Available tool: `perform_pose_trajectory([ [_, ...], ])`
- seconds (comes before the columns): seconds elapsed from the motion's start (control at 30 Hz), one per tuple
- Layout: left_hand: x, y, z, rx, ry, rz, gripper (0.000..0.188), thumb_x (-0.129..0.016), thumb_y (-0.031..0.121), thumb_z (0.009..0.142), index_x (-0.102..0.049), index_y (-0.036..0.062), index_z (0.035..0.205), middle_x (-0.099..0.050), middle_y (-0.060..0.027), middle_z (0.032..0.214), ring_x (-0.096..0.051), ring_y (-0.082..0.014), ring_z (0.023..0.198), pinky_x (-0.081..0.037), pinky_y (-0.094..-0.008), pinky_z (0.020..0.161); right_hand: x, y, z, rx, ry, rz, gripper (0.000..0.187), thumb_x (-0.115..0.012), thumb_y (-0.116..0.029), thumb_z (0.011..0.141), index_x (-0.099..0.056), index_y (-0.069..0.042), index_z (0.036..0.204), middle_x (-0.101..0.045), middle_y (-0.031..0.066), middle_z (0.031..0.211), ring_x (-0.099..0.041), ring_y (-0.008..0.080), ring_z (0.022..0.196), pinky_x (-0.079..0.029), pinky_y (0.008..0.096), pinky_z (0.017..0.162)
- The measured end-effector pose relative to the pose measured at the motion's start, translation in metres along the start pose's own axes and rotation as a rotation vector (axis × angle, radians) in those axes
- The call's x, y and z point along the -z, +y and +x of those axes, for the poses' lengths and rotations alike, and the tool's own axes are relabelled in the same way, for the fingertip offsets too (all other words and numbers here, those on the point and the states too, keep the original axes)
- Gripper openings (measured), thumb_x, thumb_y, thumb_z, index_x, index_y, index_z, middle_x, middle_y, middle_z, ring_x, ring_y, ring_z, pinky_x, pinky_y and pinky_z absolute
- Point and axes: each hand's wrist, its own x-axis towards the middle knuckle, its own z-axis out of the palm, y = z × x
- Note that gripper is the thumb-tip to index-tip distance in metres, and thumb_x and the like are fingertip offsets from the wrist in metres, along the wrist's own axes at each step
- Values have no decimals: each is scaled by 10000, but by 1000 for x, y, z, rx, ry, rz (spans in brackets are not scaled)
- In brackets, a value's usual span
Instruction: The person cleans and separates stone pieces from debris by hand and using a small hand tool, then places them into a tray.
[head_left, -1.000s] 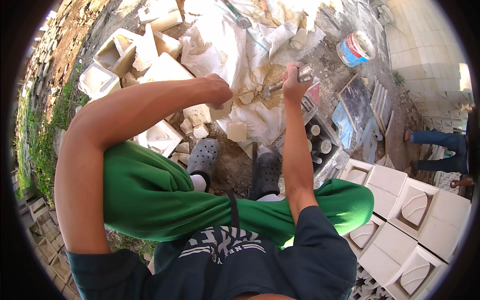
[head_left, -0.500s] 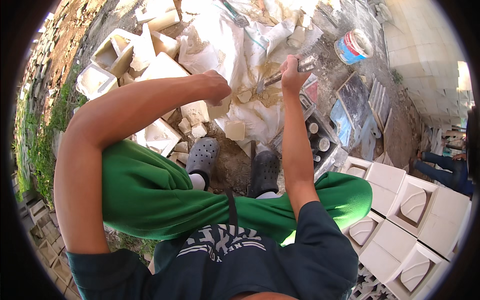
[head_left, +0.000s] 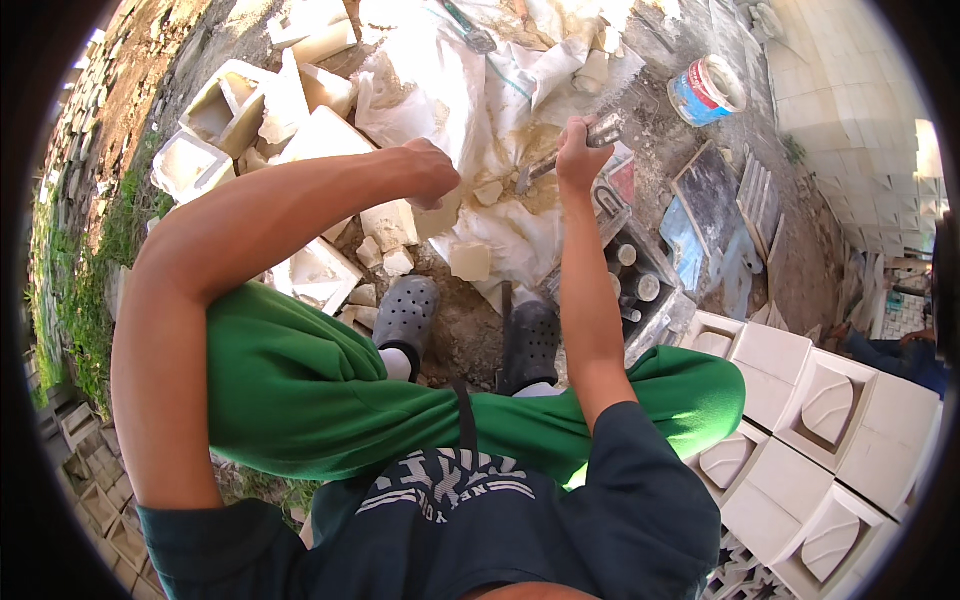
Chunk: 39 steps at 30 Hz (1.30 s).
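Observation:
My left hand (head_left: 432, 173) is closed, knuckles up, over a pale flat stone piece (head_left: 438, 218) that shows just below its fingers. Wrapped round a grey metal hand tool (head_left: 606, 129) is my right hand (head_left: 582, 157); one end of the tool sticks out on the right of the fist, and its narrower end slants down left toward the wrinkled white sheet (head_left: 525, 240). The tool's exact kind is unclear. Beneath both hands, small cream stone chunks (head_left: 470, 262) lie on the sheet amid wet yellowish residue.
Broken cream blocks (head_left: 225, 105) are heaped at the left. On the right stand a paint bucket (head_left: 708, 90), a dark crate with bottle-like cylinders (head_left: 648, 290), flat boards (head_left: 712, 190) and stacked patterned blocks (head_left: 780, 420). Another person's dark trouser leg (head_left: 895, 360) shows at the far right.
My right hand has shifted slightly left and down with the tool. My left hand has hardly moved. The other person at the far right has changed leg position.

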Motion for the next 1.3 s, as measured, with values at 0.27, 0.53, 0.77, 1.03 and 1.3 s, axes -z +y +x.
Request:
perform_pose_trajectory([
  [0.27,-17,3,-5,27,-24,-42,344,-642,360,869,-640,90,1081,-678,-122,1021,-630,-294,1043,-483,-441,890,-12,-90,0,-145,9,140,265,-532,0,828,-375,-104,641,-369,-22,526,-333,76,404,-275,263,395],
  [0.53,-6,-4,2,7,-7,-7,341,-645,341,860,-638,84,1083,-683,-122,1003,-641,-306,1007,-488,-450,872,-9,-53,16,-100,9,181,114,-560,-6,820,-480,-49,751,-448,-19,569,-398,66,451,-307,240,431],
  [0.77,-19,-5,5,-13,34,-27,344,-643,333,857,-635,89,1100,-683,-125,993,-644,-312,993,-486,-456,866,-7,-43,5,-194,60,262,160,-558,-15,812,-458,-67,699,-455,-11,566,-401,68,439,-304,240,416],
  [1.03,-12,-6,-2,-14,-4,28,350,-639,329,867,-620,67,1099,-680,-140,966,-645,-309,984,-495,-437,848,-27,-127,11,-127,112,168,112,-570,-1,837,-498,-63,779,-424,-20,578,-358,67,446,-267,263,416],
  [1.3,-9,10,-7,-10,22,-14,439,-639,336,868,-593,70,1213,-678,-156,1028,-629,-321,1033,-476,-450,892,6,-24,-5,-94,67,41,194,-579,-41,828,-519,-44,643,-501,-28,564,-450,61,477,-333,248,451],
])
